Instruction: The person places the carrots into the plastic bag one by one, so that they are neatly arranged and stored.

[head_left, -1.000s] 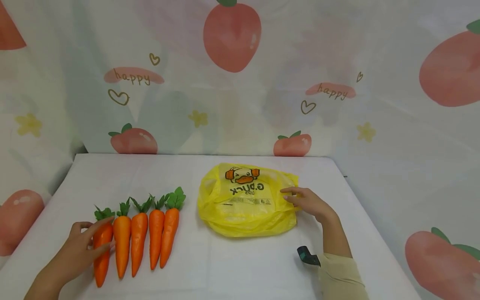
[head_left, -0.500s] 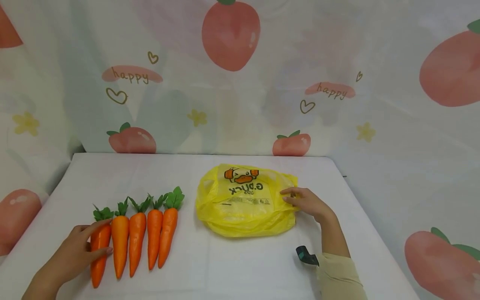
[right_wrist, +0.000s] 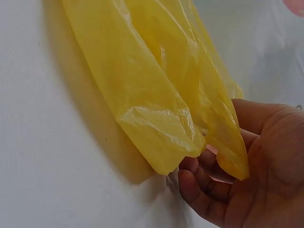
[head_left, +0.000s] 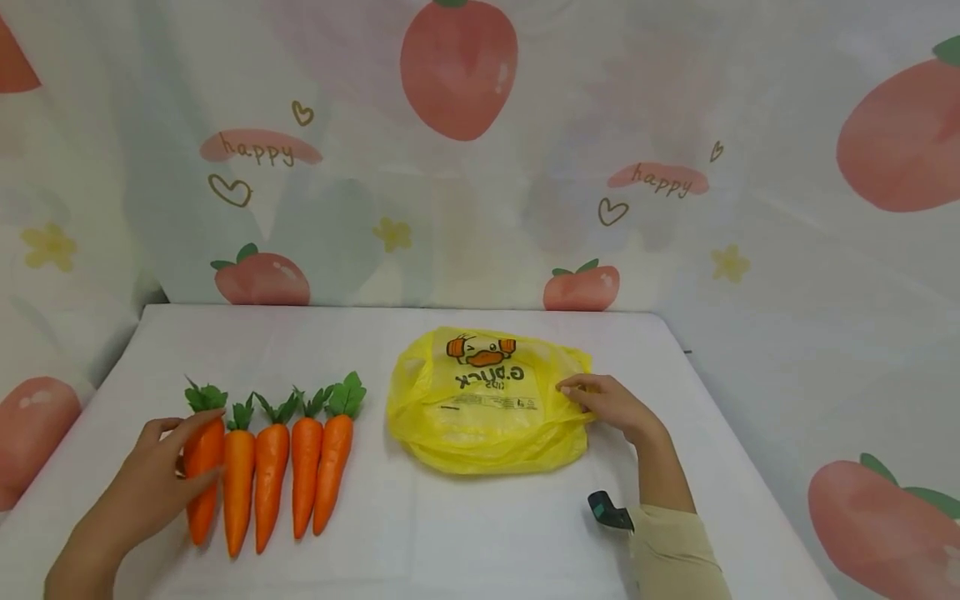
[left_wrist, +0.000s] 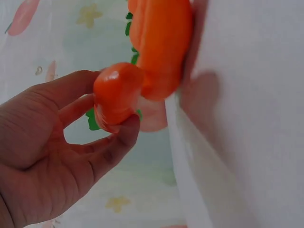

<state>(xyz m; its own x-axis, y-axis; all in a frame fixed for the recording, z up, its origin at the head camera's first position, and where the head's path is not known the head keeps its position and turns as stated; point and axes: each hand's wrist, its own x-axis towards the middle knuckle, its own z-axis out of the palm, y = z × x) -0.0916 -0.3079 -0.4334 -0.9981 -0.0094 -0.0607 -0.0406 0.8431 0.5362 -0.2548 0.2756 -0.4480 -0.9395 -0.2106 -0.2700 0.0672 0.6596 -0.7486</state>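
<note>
L hand (head_left: 153, 479): thumb + fingers pinched on leftmost carrot (head_left: 204, 450), round its upper half.
Carrot spot: far L of table (head_left: 480, 533); L wrist view has it apart fr. table, so prob. lifted a bit.
Carrot axis: leafy end to far side, pointed end to near side.
Bag (head_left: 487, 408): flat-ish on table, R of carrot & slightly farther back; long way runs L–R, roughly crosswise to carrot.
In btwn: 4 other carrots (head_left: 272, 471) in a row, approx. same axis; straight line to bag crosses them.
R hand (head_left: 617, 406): fingers curled on bag's R end, film btwn them; firmness can't tell.
Nearer hand: L for carrot, R for bag.
Bag mouth: can't tell; loose edges show at R end, away fr. carrot.
</note>
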